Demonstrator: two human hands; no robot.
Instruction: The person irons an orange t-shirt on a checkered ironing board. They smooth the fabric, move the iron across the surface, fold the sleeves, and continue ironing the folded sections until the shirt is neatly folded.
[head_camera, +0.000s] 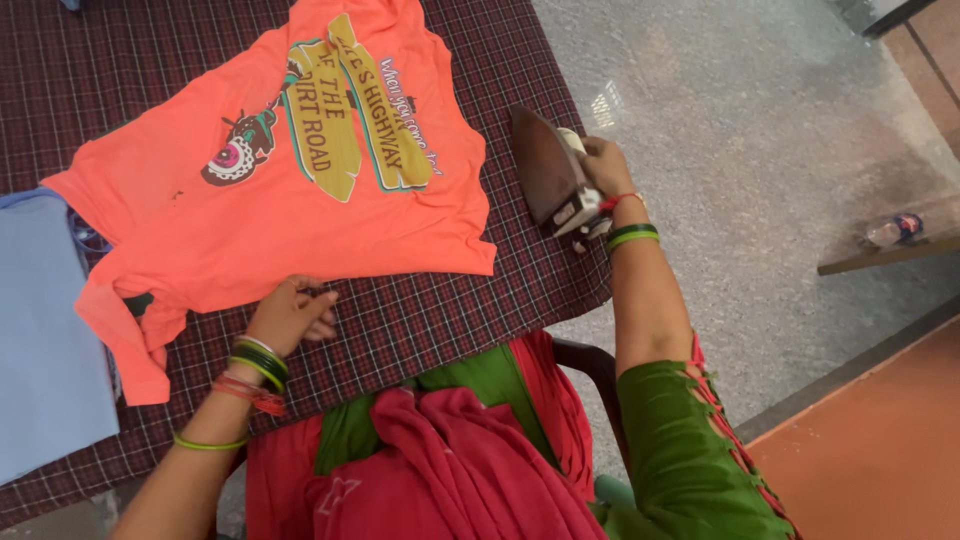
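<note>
A folded pale blue cloth (45, 330) lay at nine o'clock on the dark checked desk (430, 320). A small plastic bottle (893, 230) rested at three o'clock on a wooden ledge (880, 255).

Your T-shirt (290, 190) lies flat on the table cloth (440, 320), filling its middle. At three o'clock of it, the iron (548, 175) stands tipped up at the cloth's edge. At nine o'clock, a folded garment (40, 340) overlaps the shirt's sleeve.
</note>
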